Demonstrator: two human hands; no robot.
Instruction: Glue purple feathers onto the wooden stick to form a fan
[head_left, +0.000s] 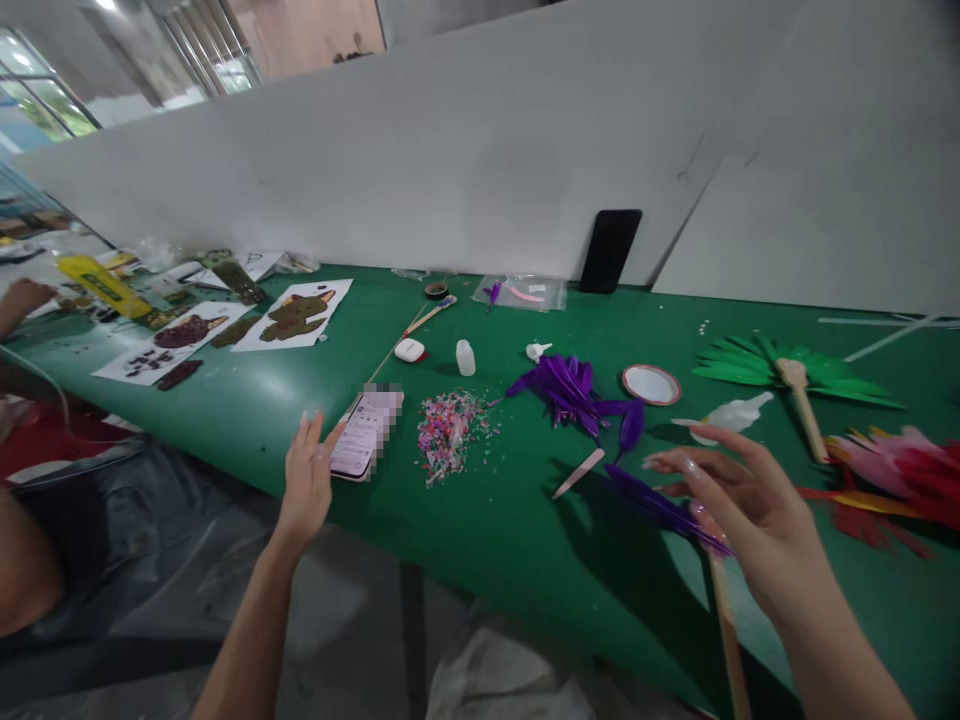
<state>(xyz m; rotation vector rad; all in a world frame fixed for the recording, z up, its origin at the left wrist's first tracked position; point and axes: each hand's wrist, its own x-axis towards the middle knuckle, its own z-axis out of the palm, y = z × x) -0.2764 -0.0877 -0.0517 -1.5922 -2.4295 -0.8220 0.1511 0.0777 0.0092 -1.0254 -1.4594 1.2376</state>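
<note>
My right hand (757, 500) is loosely curled over a wooden handle (726, 620), thumb parted from the fingers — I see nothing pinched, and can't tell if it's touching. My left hand (307, 475) is nearly flat at the edge of a lit phone (358, 445), not wrapped round it. Purple feathers (660, 502) lie at the handle's top, near the right fingertips. Looks like early days to me: just a thin bunch there, with plenty loose in the purple pile (562, 390) behind, whereas the green feather piece (742, 365) looks full. Room-wise, the squeeze bottle (731, 415) crowds the right hand, with red feathers (915, 480) beyond it. Best stretch of table (465, 530) is between the confetti heap (450, 435) and pink stick (579, 473) — mind the slanting front edge.
</note>
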